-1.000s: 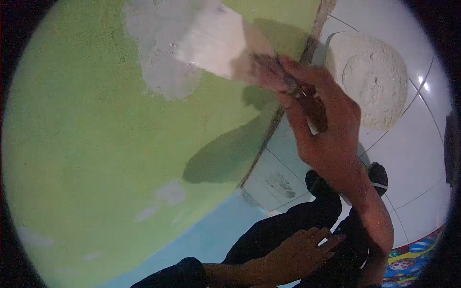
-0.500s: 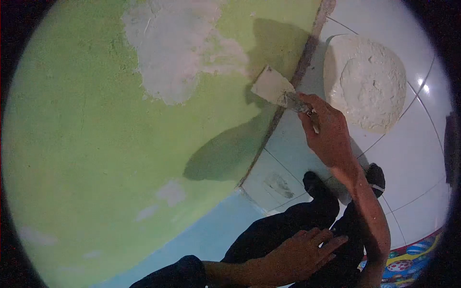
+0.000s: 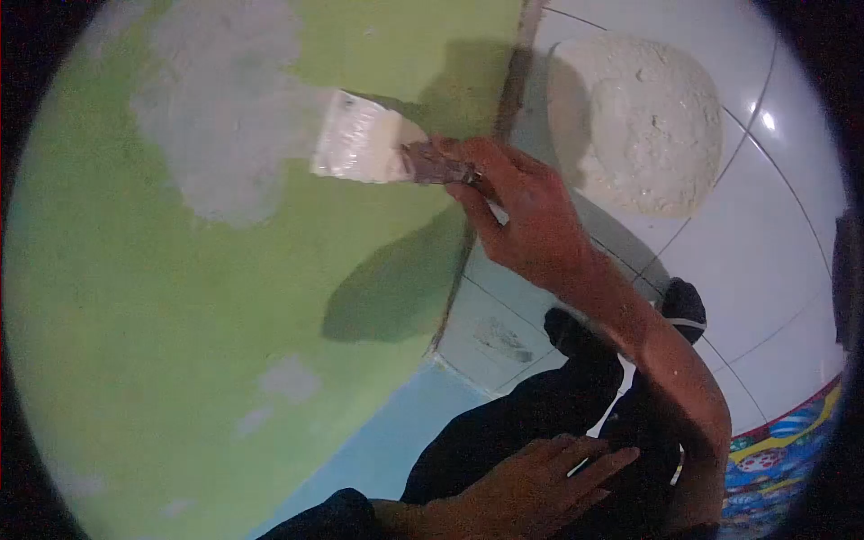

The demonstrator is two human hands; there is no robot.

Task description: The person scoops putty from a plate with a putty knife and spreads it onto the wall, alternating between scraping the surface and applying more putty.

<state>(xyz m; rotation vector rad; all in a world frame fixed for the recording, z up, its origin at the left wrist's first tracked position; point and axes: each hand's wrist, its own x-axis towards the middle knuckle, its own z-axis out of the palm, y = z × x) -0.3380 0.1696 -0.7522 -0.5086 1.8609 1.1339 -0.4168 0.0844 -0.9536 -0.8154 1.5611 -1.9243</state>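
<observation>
My right hand (image 3: 526, 202) grips the handle of a putty knife (image 3: 369, 144), whose wide blade carries white paste. The blade is over the green wall (image 3: 180, 315), at the right end of a large white patch (image 3: 216, 108). My left hand (image 3: 531, 490) lies on my dark-clothed thigh with its fingers spread and nothing in them. To the right of my right hand, a broad round mass of whitish paste (image 3: 657, 126) sits on the tiled floor.
White floor tiles (image 3: 774, 261) meet the wall along a brown edge. My feet (image 3: 684, 306) in dark footwear stand on the tiles. A colourful patterned item (image 3: 774, 459) lies at the lower right. Smaller white patches (image 3: 290, 378) mark the lower wall, beside a light blue area (image 3: 387, 432).
My right hand has moved left with the putty knife, from near the wall's bottom edge to the white patch. The blade now shows a thick white load. My left hand has hardly moved.
</observation>
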